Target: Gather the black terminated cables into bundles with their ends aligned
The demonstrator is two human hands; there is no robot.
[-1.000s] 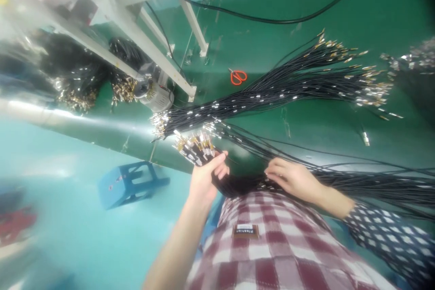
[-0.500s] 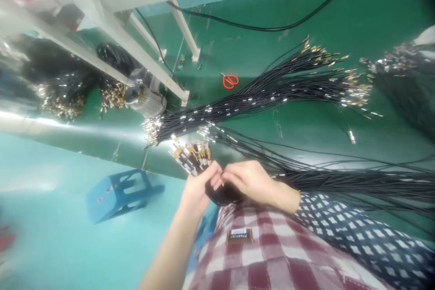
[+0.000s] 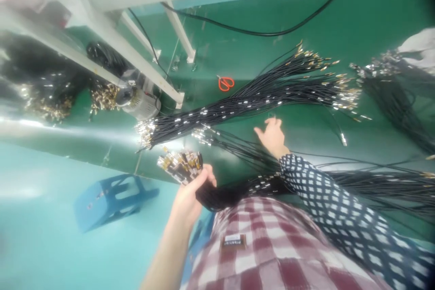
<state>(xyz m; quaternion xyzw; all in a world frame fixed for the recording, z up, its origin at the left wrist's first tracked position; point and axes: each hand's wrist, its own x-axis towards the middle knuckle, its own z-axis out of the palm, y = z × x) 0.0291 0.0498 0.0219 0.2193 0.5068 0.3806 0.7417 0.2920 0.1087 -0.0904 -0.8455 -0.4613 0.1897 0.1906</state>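
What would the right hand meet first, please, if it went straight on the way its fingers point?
Probably the bundle of black cables lying across the table, just beyond the open right hand; depth is unclear.

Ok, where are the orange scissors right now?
In the head view the orange scissors lie upper centre on the green table, just beyond the black cable bundle.

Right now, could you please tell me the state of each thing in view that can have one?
left hand: closed in a grip around the cable bundle.
cable bundle: gathered and held, metal connector ends sticking out above the fist.
right hand: open, holding nothing, stretched out beside the loose cables.
loose cables: lying fanned out on the green table.
scissors: lying flat on the table, unheld; blades too small to tell.
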